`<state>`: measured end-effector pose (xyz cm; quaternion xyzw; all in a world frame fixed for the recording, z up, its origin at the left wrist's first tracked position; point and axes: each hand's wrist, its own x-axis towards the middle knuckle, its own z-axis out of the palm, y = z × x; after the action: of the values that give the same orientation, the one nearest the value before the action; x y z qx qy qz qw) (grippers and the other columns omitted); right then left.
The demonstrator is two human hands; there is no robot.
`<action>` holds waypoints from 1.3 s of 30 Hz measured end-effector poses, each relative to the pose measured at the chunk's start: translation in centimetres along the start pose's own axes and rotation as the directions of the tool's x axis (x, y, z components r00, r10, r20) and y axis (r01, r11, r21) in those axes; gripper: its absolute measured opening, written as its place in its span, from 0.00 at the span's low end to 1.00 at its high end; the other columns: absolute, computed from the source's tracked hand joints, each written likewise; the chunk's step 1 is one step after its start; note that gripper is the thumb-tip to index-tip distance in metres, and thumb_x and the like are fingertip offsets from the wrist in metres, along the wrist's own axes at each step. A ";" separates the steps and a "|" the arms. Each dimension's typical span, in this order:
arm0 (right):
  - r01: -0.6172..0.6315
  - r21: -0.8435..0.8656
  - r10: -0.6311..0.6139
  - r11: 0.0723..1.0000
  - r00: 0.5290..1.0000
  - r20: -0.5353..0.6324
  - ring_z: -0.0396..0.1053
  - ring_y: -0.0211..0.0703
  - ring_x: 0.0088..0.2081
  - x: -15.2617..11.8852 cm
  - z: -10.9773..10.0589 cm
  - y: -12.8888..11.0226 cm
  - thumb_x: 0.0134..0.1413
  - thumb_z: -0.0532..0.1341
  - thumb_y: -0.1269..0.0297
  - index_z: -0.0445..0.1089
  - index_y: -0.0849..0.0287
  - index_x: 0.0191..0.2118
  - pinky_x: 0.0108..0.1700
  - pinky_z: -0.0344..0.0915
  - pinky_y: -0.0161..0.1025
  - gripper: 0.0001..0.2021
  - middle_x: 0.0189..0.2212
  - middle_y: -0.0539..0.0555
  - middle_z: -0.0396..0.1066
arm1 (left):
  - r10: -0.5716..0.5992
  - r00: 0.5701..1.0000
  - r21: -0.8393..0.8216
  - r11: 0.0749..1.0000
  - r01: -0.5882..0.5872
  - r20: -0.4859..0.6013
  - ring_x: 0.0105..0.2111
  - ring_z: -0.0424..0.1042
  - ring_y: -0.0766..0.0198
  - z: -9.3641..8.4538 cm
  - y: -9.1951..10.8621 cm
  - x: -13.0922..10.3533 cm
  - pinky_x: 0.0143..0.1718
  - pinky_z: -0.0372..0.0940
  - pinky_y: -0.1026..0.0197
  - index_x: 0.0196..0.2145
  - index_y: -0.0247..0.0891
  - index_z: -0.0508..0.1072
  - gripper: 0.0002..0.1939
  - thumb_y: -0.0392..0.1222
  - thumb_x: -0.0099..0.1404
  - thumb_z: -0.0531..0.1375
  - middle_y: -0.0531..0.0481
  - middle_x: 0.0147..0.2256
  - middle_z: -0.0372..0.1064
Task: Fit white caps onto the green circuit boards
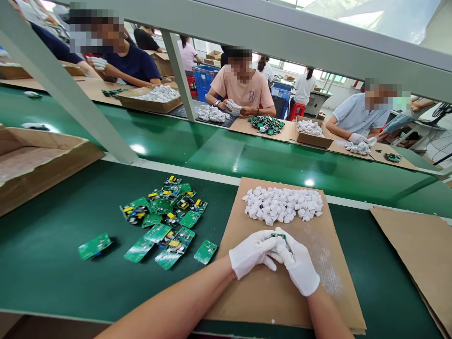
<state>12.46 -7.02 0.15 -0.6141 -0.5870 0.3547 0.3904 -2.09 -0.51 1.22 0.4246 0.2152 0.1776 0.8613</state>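
Observation:
Both my hands wear white gloves and meet over a cardboard sheet [243, 296]. Between the fingertips of my left hand [252, 253] and my right hand [298, 261] is a small green circuit board [278, 236], mostly covered by the gloves. The fingers of both hands are closed around it. Just beyond them, a heap of small white lumps [282, 205] lies on the cardboard. To the left, a pile of green circuit boards [165, 207] with yellow and black parts spreads over the green table mat. One single board [205, 252] lies nearest my left forearm.
An empty-looking cardboard box [52, 174] stands at the left. Another cardboard sheet [420, 254] lies at the right. A metal post [74, 89] and rail cross the view. Beyond runs a green conveyor belt [219, 146], with several seated people working along its far side.

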 end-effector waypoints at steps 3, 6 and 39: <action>0.022 -0.012 -0.022 1.000 0.999 0.028 0.70 0.45 0.42 0.0 0.1 0.0 0.58 0.52 0.57 0.61 0.58 0.56 0.44 0.67 0.36 0.22 0.39 0.54 0.74 | 0.032 0.998 0.057 0.998 -0.028 -0.055 0.26 0.69 0.67 -0.2 -0.5 0.1 0.20 0.63 0.70 0.35 0.34 0.69 0.15 0.49 0.57 0.58 0.45 0.29 0.70; 0.026 -0.012 -0.026 1.000 1.000 -0.011 0.70 0.45 0.43 0.1 0.1 0.1 0.57 0.53 0.57 0.63 0.57 0.55 0.44 0.67 0.36 0.21 0.41 0.53 0.74 | 0.040 0.997 0.043 0.998 -0.037 -0.064 0.26 0.69 0.67 -0.4 -0.7 0.2 0.20 0.63 0.70 0.38 0.34 0.69 0.16 0.50 0.57 0.58 0.45 0.29 0.70; -0.005 0.154 0.008 0.988 1.000 -0.018 0.63 0.47 0.53 0.1 0.1 0.3 0.59 0.51 0.55 0.61 0.55 0.56 0.55 0.60 0.43 0.21 0.52 0.54 0.66 | -0.022 0.998 -0.099 0.995 0.017 -0.055 0.33 0.72 0.63 0.0 -0.4 0.1 0.30 0.67 0.65 0.42 0.36 0.68 0.20 0.47 0.53 0.63 0.43 0.36 0.70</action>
<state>12.52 -6.87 -0.10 -0.5872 -0.5523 0.3946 0.4409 -2.02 -0.68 0.88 0.3741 0.2346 0.1914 0.8766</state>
